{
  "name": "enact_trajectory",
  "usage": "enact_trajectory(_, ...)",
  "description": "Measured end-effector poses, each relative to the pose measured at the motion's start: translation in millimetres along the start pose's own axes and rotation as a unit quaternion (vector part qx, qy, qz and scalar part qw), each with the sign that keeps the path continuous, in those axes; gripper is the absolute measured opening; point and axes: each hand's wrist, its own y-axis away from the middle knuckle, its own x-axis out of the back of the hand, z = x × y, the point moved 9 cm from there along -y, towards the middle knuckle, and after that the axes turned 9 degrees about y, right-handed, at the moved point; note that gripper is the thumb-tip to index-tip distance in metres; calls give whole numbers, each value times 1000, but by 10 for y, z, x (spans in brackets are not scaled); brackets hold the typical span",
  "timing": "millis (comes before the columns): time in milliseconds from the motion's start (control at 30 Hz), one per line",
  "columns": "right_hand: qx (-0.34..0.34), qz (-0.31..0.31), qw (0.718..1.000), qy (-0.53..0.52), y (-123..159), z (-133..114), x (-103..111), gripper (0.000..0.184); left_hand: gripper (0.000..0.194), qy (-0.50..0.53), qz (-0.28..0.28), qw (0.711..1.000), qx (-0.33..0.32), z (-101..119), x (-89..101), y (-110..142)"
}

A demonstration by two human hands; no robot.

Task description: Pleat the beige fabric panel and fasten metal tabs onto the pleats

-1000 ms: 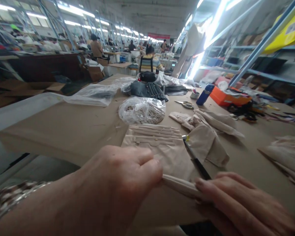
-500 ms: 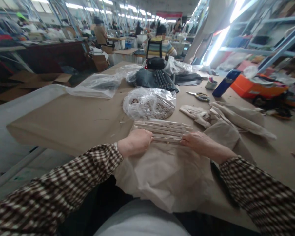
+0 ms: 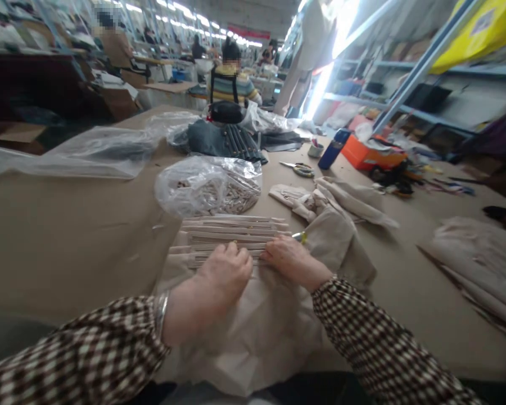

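Beige cloth [image 3: 253, 343] spreads over the near edge of the table, with a stack of flat, folded beige strips [image 3: 231, 228] along its far side. My left hand [image 3: 219, 281] is closed, its fingertips pinching the cloth at the near strips. Beside it, my right hand [image 3: 293, 260] grips the right part of the same strips with curled fingers. A small shiny object with a yellow part [image 3: 299, 237] shows just behind my right hand; whether the hand touches it I cannot tell. Small gold-coloured bits dot the strips.
Beyond the strips sits a clear plastic bag [image 3: 211, 185] of small beige pieces. Scissors [image 3: 299, 169], a blue box-like object [image 3: 334, 149] and an orange box [image 3: 369, 154] stand behind. More beige cloth [image 3: 337, 230] lies right, and folded cloth [image 3: 480, 259] far right. Dark garments [image 3: 219, 138] lie farther back.
My view has turned right. My left hand has slid along the strips toward my right hand, baring their left ends. The shiny yellow-marked object has come into sight by my right hand.
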Motion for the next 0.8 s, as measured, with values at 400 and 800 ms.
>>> enact_trajectory(400,-128,-29,985,111,338,1834,-173,55,40,7,15,1000,-12,89,-502,44)
enact_trajectory(800,-275,359,881,-142,1490,2510,581,23,44,16,5,1000,-7,85,-550,48)
